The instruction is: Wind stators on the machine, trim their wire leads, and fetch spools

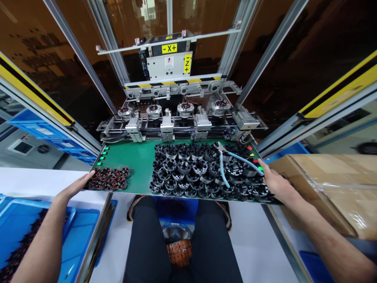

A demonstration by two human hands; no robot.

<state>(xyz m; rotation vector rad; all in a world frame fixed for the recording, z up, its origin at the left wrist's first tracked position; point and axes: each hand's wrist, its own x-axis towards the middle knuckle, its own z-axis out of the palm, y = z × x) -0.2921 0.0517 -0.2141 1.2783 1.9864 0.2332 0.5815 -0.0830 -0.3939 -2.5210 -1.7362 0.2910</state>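
My left hand (77,185) rests at the left edge of the green work surface (140,169), its fingers stretched out beside a small cluster of copper-wound motor stators (108,179). At the right edge my right hand (275,181) reaches a finger toward the green button (260,168); I cannot tell whether it presses it. Neither hand visibly holds anything. Stacked rows of black and grey unwound stator cores (184,167) fill the middle and right of the surface. On top of them lie cutting pliers (223,157) with light blue handles, jaws pointing away from me.
Behind the surface stands a winding machine (169,65) with several stators in round holders (185,109). Aluminium posts (113,47) frame it. Blue trays (85,224) with wound parts are at lower left, a cardboard box (332,188) at right. Green buttons (103,158) line the left edge.
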